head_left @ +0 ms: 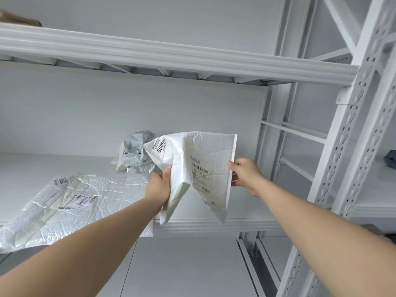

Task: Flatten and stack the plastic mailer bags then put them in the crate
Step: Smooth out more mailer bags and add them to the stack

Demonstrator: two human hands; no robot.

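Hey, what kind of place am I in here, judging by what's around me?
Probably a storeroom or packing area. White slotted-steel shelving fills the view, used plastic mailer bags with shipping labels lie on the shelf, and both hands hold up another white padded mailer.

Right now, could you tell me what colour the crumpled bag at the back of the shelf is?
Grey: the crumpled bag, clearest in the head view.
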